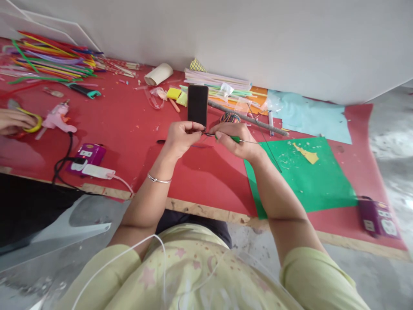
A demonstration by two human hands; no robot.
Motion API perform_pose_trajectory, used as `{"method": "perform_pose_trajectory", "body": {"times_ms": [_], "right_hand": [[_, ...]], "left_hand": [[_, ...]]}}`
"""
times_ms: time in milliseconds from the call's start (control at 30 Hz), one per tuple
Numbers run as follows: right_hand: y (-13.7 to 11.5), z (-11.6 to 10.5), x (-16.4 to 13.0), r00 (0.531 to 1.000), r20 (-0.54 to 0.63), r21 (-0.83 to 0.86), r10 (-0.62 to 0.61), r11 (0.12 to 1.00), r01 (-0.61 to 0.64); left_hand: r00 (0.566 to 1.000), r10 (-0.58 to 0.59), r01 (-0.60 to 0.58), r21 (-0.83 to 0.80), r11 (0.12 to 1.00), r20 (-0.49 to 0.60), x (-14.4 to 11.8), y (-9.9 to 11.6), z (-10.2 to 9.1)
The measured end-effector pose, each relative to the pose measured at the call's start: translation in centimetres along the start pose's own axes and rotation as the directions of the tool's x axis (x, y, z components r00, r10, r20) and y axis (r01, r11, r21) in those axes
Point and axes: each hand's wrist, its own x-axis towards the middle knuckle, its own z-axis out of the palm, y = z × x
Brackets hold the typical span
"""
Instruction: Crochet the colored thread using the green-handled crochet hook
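Close together in the middle of the view, both my hands are at work above the red table (138, 114). My left hand (183, 137) pinches something small and dark at its fingertips; what it is I cannot make out. Wrapped in the fingers of my right hand (240, 140) is a thin metal tool with a green grip (236, 139), its tip reaching to the left fingertips. Just beyond them stands a dark-screened phone (197, 105). A bundle of multicoloured thread (229, 118) lies behind my right hand. Below my left hand, a thin dark strand (200, 146) crosses the table.
At far left, another person's hand (13, 120) rests by yellow-handled scissors (34, 122). Near it are a pink glue gun (60, 118) and a purple power socket (97, 151). Pipe cleaners (58, 60), a stick (248, 118) and a green sheet (309, 181) lie around.
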Motion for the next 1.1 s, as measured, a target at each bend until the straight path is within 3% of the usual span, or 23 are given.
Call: {"method": "perform_pose_trajectory", "body": {"times_ms": [433, 700, 1100], "right_hand": [[-0.6, 0.6, 0.2, 0.982, 0.054, -0.253, -0.181, 0.949, 0.189], [0.6, 2.2, 0.4, 0.962, -0.008, -0.406, -0.274, 0.880, 0.248], [0.7, 2.7, 0.3, 0.956, -0.095, -0.416, -0.279, 0.883, 0.216]], "left_hand": [[0.988, 0.130, -0.123, 0.081, 0.989, -0.088, 0.5, -1.1, 0.3], [0.968, 0.211, -0.189, 0.161, 0.969, -0.137, 0.6, -1.3, 0.6], [0.942, 0.290, -0.259, 0.181, 0.949, -0.169, 0.8, -2.1, 1.0]]}}
